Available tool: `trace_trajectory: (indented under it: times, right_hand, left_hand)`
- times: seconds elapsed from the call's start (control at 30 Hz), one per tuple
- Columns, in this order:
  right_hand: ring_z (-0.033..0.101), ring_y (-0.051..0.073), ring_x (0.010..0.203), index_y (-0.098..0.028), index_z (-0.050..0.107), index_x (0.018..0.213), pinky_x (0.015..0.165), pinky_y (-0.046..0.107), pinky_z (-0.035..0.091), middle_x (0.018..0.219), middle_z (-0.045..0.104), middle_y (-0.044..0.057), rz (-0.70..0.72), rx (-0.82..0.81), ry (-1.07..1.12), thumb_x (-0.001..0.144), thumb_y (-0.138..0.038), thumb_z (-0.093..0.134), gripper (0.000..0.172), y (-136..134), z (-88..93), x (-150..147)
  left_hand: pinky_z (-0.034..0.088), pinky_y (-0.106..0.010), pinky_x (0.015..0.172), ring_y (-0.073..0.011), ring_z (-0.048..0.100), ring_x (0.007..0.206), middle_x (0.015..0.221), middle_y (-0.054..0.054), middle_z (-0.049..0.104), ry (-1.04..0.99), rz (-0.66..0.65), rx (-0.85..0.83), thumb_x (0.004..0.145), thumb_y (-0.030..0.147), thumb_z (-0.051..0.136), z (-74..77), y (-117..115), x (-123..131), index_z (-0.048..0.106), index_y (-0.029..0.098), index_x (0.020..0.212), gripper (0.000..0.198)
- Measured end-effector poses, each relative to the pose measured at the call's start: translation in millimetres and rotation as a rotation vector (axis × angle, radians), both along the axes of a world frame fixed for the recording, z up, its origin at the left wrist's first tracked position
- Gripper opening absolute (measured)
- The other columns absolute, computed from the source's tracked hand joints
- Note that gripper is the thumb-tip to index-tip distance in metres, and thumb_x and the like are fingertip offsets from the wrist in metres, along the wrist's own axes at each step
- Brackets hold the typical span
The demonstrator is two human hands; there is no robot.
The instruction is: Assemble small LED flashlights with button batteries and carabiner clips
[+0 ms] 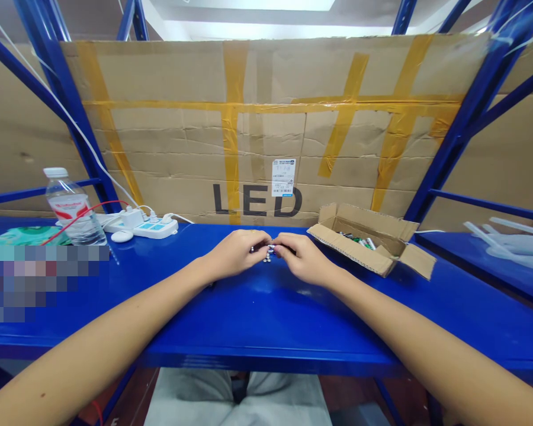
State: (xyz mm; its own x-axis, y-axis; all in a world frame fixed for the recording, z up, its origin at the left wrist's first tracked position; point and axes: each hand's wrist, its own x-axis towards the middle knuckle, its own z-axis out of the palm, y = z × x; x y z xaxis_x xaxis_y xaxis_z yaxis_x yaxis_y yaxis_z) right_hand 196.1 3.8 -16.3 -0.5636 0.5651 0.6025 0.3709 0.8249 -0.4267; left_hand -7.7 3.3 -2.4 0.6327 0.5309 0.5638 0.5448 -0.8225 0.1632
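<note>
My left hand [236,253] and my right hand [305,258] meet over the middle of the blue table, fingers closed in pinches. Between the fingertips show small shiny silvery pieces [270,251], too small to tell their kind. Both hands seem to grip them, and the fingers hide part of them. Some bits hang just below the fingertips of my left hand. Right of my right hand stands an open cardboard box [359,245] holding several small silver and green cylinders [359,240]. A small dark thing [212,285] lies partly hidden under my left wrist.
On the left of the blue table [257,319] stand a water bottle [73,207], a green packet [29,235] and a white power strip [155,227] with plugs and cables. A tall cardboard panel [182,154] closes the back, between blue metal posts. Clear plastic [510,242] lies far right.
</note>
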Motion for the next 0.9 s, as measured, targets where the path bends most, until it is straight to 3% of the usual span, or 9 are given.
trace_trajectory:
  times: [0.03,0.13,0.23,0.53,0.9]
  right_hand:
    - [0.055,0.017,0.074,-0.019,0.057,0.087,0.068,0.031,0.043,0.082,0.062,0.004,-0.016,-0.020,0.020,0.089,-0.022,0.055,0.004,-0.9,-0.1,-0.5]
    - [0.052,0.016,0.073,-0.020,0.050,0.089,0.066,0.029,0.041,0.082,0.059,0.002,-0.040,-0.044,0.082,0.079,-0.016,0.062,0.017,-1.6,-1.5,-0.8]
    - [0.049,0.015,0.070,-0.021,0.047,0.082,0.064,0.029,0.039,0.079,0.054,0.001,-0.031,0.027,0.112,0.076,-0.007,0.054,0.016,0.1,-2.4,0.2]
    - [0.054,0.017,0.072,-0.019,0.062,0.089,0.066,0.031,0.041,0.081,0.060,0.004,0.018,0.170,0.085,0.090,-0.016,0.055,0.007,1.5,-0.4,3.1]
    - [0.060,0.018,0.076,-0.019,0.065,0.089,0.071,0.032,0.045,0.082,0.067,0.005,0.011,0.071,0.013,0.092,-0.014,0.048,0.018,3.7,-1.8,3.1]
  left_hand:
    - [0.041,-0.024,0.065,-0.0129,0.058,0.068,0.079,-0.002,0.068,-0.004,0.000,-0.010,0.089,0.021,0.053,0.7,-0.6,0.4,0.064,0.017,0.091,0.012]
    - [0.040,-0.024,0.064,-0.0120,0.056,0.067,0.077,-0.001,0.067,-0.023,-0.006,-0.035,0.089,0.020,0.053,2.7,-2.2,1.5,0.064,0.017,0.089,0.011]
    - [0.041,-0.023,0.065,-0.0119,0.056,0.067,0.077,-0.001,0.067,-0.043,-0.016,-0.049,0.088,0.019,0.053,3.4,-2.6,1.6,0.064,0.017,0.092,0.012]
    - [0.041,-0.023,0.063,-0.0113,0.056,0.066,0.076,0.000,0.066,-0.096,-0.015,-0.070,0.089,0.022,0.054,1.9,0.5,-0.2,0.064,0.017,0.091,0.011]
    - [0.042,-0.024,0.065,-0.0130,0.058,0.067,0.078,-0.002,0.067,0.005,0.011,0.043,0.090,0.023,0.052,-0.7,-0.3,1.7,0.063,0.017,0.091,0.013]
